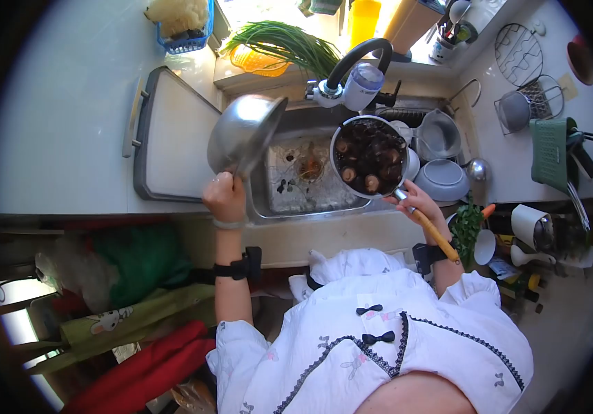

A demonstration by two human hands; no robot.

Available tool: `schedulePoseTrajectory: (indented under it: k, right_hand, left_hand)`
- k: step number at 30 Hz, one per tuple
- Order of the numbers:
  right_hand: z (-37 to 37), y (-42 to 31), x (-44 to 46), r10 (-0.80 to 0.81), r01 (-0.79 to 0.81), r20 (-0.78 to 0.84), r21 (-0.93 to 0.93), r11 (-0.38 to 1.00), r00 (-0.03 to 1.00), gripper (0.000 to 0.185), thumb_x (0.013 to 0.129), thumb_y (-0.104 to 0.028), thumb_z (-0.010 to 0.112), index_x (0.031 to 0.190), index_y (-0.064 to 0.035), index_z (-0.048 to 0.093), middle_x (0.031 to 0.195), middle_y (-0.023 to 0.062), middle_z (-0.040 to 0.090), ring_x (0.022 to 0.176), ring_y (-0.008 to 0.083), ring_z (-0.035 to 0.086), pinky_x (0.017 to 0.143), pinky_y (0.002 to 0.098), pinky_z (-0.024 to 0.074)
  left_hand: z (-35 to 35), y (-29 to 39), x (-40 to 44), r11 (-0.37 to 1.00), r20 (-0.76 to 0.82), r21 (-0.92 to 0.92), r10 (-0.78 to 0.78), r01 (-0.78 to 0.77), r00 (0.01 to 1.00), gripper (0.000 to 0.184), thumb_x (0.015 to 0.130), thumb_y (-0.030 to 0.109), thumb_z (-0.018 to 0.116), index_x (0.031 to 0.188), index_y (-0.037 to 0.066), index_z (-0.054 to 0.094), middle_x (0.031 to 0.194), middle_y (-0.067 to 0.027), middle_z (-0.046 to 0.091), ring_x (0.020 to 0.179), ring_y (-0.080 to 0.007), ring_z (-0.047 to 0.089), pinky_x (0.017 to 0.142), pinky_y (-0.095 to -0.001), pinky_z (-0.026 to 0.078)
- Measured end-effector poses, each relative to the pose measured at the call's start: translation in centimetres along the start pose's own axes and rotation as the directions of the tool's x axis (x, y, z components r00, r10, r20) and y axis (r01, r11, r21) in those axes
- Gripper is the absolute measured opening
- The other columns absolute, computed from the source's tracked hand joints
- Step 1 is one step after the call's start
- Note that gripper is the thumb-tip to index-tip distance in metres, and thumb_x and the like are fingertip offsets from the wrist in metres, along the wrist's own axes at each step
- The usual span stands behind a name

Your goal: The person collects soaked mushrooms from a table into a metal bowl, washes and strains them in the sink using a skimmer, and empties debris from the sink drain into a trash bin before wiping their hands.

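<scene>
My left hand (224, 193) is closed on the edge of a metal bowl (242, 131), which is tipped on its side above the left part of the sink (321, 201). My right hand (415, 200) grips the wooden-handled strainer (335, 169) near where handle and rim meet. Inside it lie brown mushrooms (371, 183) among dark, wet-looking pieces. The strainer hangs over the right side of the sink, below the faucet (362, 86). Small dark bits and a brownish patch show on the sink floor. The bowl's inside is mostly hidden.
Left of the sink lies a white cutting board (176, 138). Green stalks (286, 45) rest in an orange basket behind. Bowls (443, 181), a pot (439, 134) and a ladle (478, 169) stand at the right. A green utensil holder (550, 152) is farther right.
</scene>
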State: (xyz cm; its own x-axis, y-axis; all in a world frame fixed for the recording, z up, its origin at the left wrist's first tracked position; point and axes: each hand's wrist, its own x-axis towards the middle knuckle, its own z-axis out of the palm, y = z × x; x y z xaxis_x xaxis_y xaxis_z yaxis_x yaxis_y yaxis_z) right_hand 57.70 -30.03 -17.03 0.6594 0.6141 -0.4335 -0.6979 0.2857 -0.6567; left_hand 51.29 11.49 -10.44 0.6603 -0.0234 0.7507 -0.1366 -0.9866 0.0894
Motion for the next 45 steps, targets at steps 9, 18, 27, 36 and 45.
schedulePoseTrajectory:
  k: [9, 18, 27, 36, 45]
  right_hand:
    - [3.9, 0.1, -1.2, 0.043, -0.039, 0.068, -0.058, 0.998, 0.997, 0.067, 0.064, 0.010, 0.047, 0.128, -0.0018, 0.030, 0.119, 0.0160, 0.046, 0.104, 0.0266, 0.053, 0.072, 0.0220, 0.0523]
    - [5.0, 2.3, -1.7, 0.171, -0.165, 0.114, -0.063, 0.984, 0.979, 0.062, 0.069, 0.008, 0.049, 0.127, -0.0020, 0.031, 0.118, 0.0142, 0.047, 0.104, 0.0247, 0.054, 0.073, 0.0229, 0.0518]
    - [1.7, 5.9, -6.9, 0.197, -0.195, -0.055, 0.033, 0.980, 0.979, 0.061, 0.073, 0.005, 0.052, 0.128, -0.0007, 0.027, 0.115, 0.0168, 0.049, 0.102, 0.0242, 0.055, 0.074, 0.0276, 0.0526]
    - [0.9, 6.8, -12.4, 0.179, -0.351, -0.441, -0.346, 0.870, 0.879, 0.030, 0.080, -0.013, 0.059, 0.099, 0.0007, 0.042, 0.072, 0.0091, 0.060, 0.059, 0.0146, 0.060, 0.052, 0.0238, 0.0494]
    - [-0.3, 6.0, -14.8, -0.200, -0.401, -0.544, -0.778, 0.484, 0.815, 0.038, 0.070, -0.026, 0.072, 0.083, -0.0022, 0.045, 0.062, 0.0072, 0.057, 0.059, 0.0121, 0.059, 0.050, 0.0224, 0.0437]
  left_hand:
    - [6.1, 5.9, -9.5, -0.118, 0.594, -0.606, -0.725, 0.787, 0.348, 0.008, 0.068, -0.003, 0.053, 0.068, 0.004, 0.052, 0.065, 0.0034, 0.051, 0.057, -0.0034, 0.044, 0.050, -0.0190, 0.035]
    - [6.0, 11.4, -12.3, -0.467, 0.846, -0.489, -0.461, 0.737, 0.269, 0.016, 0.069, -0.007, 0.051, 0.081, 0.002, 0.055, 0.076, -0.0025, 0.059, 0.064, -0.0093, 0.055, 0.057, -0.0210, 0.044]
    - [7.1, 14.8, -13.4, -0.448, 0.957, -0.290, -0.140, 0.846, 0.255, 0.026, 0.071, -0.007, 0.052, 0.095, 0.000, 0.056, 0.090, -0.0043, 0.061, 0.077, -0.0106, 0.057, 0.069, -0.0217, 0.046]
    - [10.5, 19.4, -14.5, -0.416, 0.946, -0.119, 0.227, 0.901, 0.230, 0.029, 0.073, -0.007, 0.052, 0.101, 0.001, 0.053, 0.092, -0.0034, 0.060, 0.082, -0.0113, 0.058, 0.071, -0.0233, 0.048]
    - [13.1, 21.3, -12.2, -0.342, 0.910, -0.051, 0.371, 0.938, 0.185, 0.036, 0.076, -0.003, 0.054, 0.110, 0.004, 0.048, 0.097, -0.0015, 0.056, 0.083, -0.0090, 0.053, 0.069, -0.0227, 0.045]
